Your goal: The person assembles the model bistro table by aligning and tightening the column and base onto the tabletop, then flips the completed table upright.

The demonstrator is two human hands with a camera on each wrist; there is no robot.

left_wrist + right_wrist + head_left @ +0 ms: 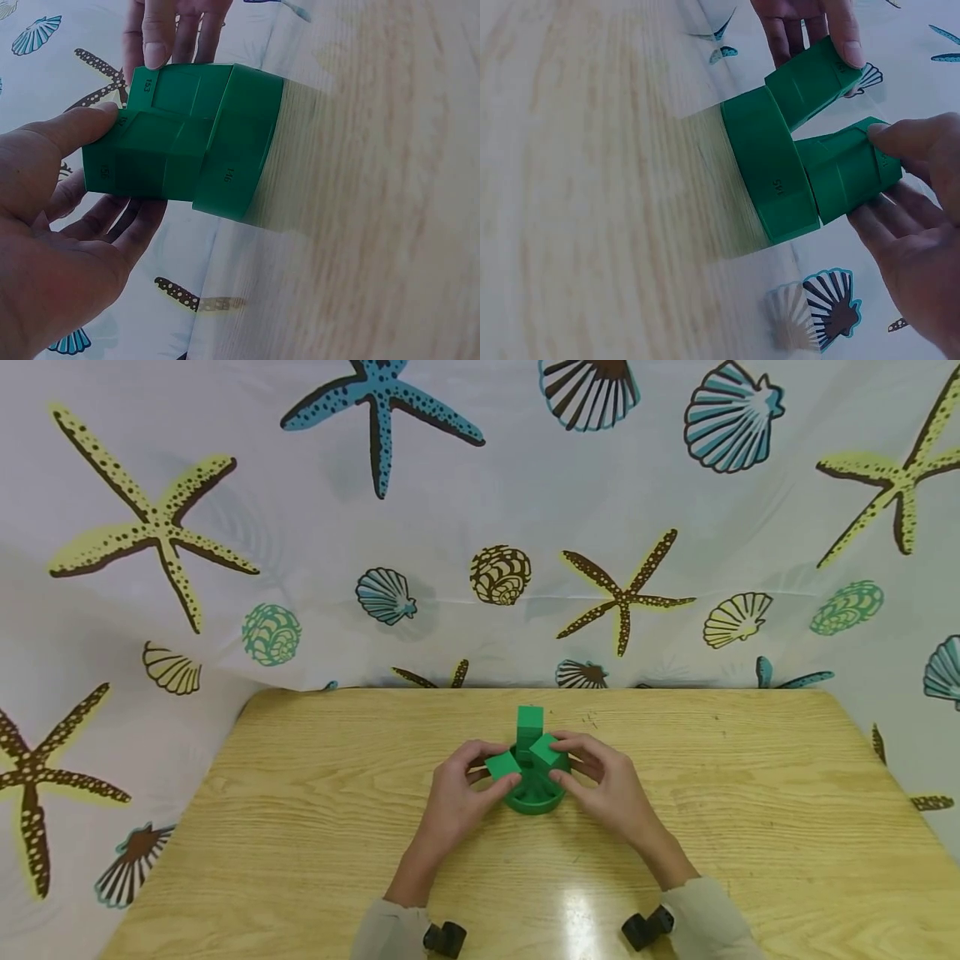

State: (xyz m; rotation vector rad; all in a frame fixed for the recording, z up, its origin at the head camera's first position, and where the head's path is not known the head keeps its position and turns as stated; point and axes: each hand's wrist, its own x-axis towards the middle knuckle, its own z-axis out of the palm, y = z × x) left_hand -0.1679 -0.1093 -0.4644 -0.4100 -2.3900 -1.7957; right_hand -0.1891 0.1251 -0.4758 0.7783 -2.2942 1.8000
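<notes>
A green round holder [534, 807] with a low rim stands on the wooden table. Three green blocks rise from it. My left hand [459, 789] pinches the left block [503, 766] between thumb and fingers, and the block leans outward. The right block [545, 750] is gripped near its top by my right hand [611, 787]. Behind these two, the back block [530, 723] stands upright, untouched. Small dark numbers are printed on the holder's wall [769, 169] in the right wrist view. Both held blocks have their lower ends at the holder's rim.
The light wooden table [315, 827] reaches back to a hanging white cloth [450, 527] printed with starfish and shells. This cloth also borders the table's left and right sides. Small black devices [446, 938] sit at both wrists over grey-beige sleeves.
</notes>
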